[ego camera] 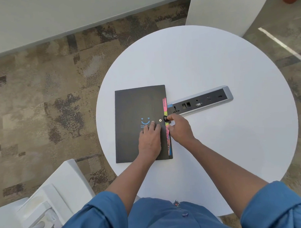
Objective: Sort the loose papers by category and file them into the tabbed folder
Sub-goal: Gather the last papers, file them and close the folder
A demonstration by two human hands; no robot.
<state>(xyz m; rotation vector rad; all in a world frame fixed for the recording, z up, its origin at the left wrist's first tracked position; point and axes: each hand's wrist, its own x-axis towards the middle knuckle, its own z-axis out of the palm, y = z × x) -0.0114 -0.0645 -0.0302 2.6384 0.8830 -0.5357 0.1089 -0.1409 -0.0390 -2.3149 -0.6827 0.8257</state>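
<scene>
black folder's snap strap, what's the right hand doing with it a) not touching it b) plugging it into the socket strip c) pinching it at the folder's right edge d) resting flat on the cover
c: the right hand pinches the small black snap strap at the right edge of the closed black folder, while the left hand lies flat on the cover.

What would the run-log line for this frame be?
folder: closed, flat on table | left hand: flat on cover | right hand: pinches snap strap at tab edge | loose papers: none visible
</scene>
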